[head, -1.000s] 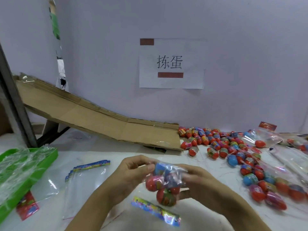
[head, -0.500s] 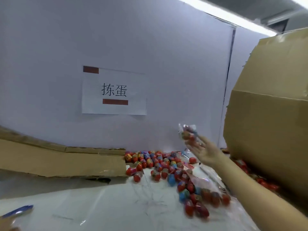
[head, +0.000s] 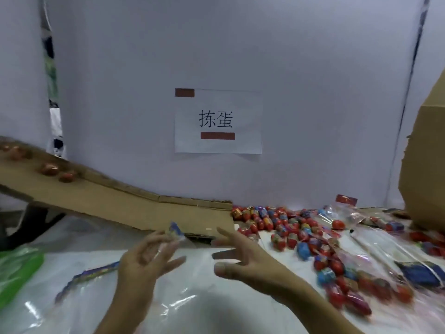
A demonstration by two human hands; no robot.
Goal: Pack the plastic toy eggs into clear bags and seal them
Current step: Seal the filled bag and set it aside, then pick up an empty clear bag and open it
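Head view, looking forward and down over a white table [head: 204,309] set against a pale wall [head: 289,68]. A sheet of paper [head: 218,121] is stuck to the wall, printed with two dark characters and two red-brown bars. At the right edge stands a big cardboard box [head: 426,165], only partly in frame. A long cardboard ramp [head: 108,201] slopes down from the upper left to the table; a few reddish eggs [head: 49,168] sit on its upper stretch, blurred.

Loose toy eggs [head: 277,220], mostly red with some blue, lie heaped where the ramp ends and spread rightward and nearer along the table. Filled clear bags [head: 356,280] lie among them on the right side. A green item [head: 16,268] under crinkled plastic shows at the left edge. Empty clear bags with colourful header strips [head: 96,271] lie flat on the table, near left.

Both hands are raised above the table, apart from each other. Left hand [head: 147,259]: its fingertips appear to pinch an empty clear bag [head: 177,233] by its blue printed top; motion blur makes the hold uncertain. Right hand [head: 238,256]: fingers spread wide, thumb out, holding nothing, just left of the egg pile.
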